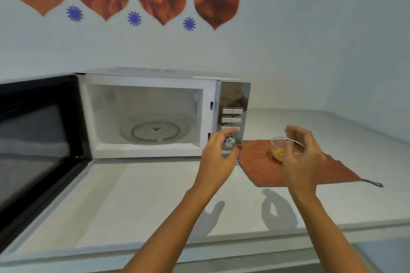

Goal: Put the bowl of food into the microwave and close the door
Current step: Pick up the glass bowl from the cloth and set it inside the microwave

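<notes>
Already swung wide left: microwave door point(37, 139), cavity and glass turntable point(155, 132) bare, ready for loading. Glass bowl of food point(280, 148) on orange cloth point(295, 170), just right of microwave point(146, 115), on white counter point(137, 201). Right hand point(302, 157) over bowl, fingers curled toward rim, grasp uncertain. Left hand point(218, 156) loosely spread before control knob point(230, 141), empty.

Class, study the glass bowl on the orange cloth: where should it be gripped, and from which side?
Grip the glass bowl by its open rim, coming from above and the right, where the right hand hovers: it stands upright, and the microwave crowds its left.
</notes>
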### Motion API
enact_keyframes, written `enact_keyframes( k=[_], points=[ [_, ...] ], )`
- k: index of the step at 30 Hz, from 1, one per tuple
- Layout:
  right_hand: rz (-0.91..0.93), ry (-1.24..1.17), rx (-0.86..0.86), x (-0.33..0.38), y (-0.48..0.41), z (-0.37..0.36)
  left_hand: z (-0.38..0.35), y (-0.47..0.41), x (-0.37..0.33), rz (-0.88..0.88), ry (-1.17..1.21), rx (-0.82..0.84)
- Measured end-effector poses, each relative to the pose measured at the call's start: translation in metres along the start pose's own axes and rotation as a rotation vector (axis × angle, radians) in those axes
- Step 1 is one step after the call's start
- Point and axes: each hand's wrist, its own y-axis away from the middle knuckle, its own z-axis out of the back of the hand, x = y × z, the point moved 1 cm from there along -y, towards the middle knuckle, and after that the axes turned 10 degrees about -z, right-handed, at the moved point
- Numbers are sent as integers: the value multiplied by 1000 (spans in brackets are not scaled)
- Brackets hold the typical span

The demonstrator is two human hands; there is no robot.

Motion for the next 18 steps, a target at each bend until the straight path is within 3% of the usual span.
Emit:
enact_keyframes(
  k=[5,11,18],
  points=[
    [-194,170,1,-54,-37,16,-64,-32,24,134,39,215],
    [-314,410,205,-103,-74,18,-133,-65,57,226,60,373],
    [-469,356,461,-143,-96,11,-177,-89,99,262,97,437]
  ],
)
